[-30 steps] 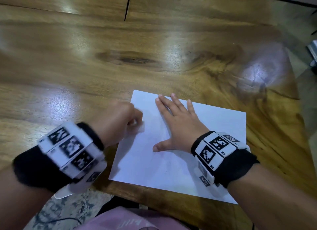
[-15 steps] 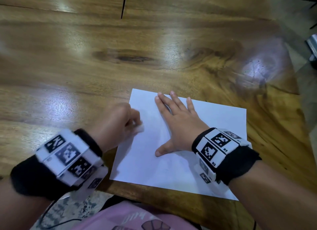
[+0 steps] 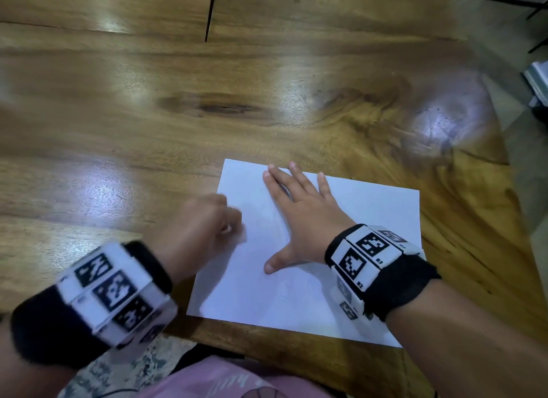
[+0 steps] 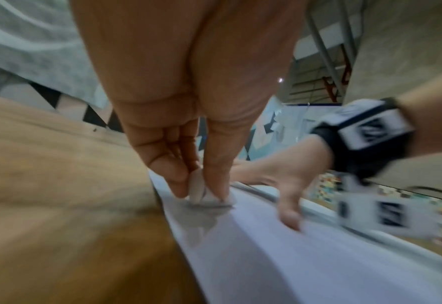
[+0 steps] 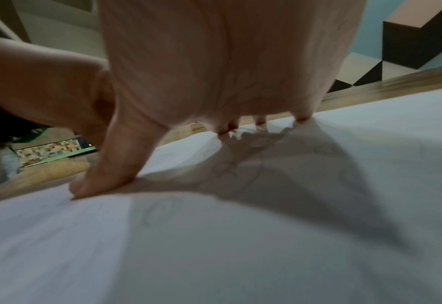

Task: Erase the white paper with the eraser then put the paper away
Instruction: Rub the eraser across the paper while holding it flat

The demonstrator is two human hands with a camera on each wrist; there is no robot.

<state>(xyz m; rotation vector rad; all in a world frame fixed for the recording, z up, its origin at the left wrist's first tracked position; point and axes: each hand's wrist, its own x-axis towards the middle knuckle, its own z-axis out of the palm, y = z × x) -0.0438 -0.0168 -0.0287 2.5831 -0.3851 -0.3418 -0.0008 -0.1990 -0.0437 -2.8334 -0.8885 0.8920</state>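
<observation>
A white sheet of paper [image 3: 341, 249] lies on the wooden table [image 3: 148, 130] near its front edge, with faint pencil marks on it [image 5: 162, 209]. My left hand [image 3: 204, 228] pinches a small white eraser [image 4: 201, 195] between thumb and fingers and holds it down on the paper [image 4: 292, 257] near the sheet's left edge. The eraser [image 3: 241, 239] shows only as a blurred white bit in the head view. My right hand [image 3: 299, 213] lies flat on the middle of the sheet, fingers straight and spread, pressing it down [image 5: 103, 181].
The wooden table stretches far to the left and back. A dark seam [image 3: 209, 15] runs into the tabletop at the back. The table's right edge [image 3: 504, 148] drops to a grey floor. A pink garment [image 3: 222, 380] shows below the front edge.
My left hand with the eraser has slid back and forth along the paper's left edge and is blurred now. The right hand stays flat on the sheet.
</observation>
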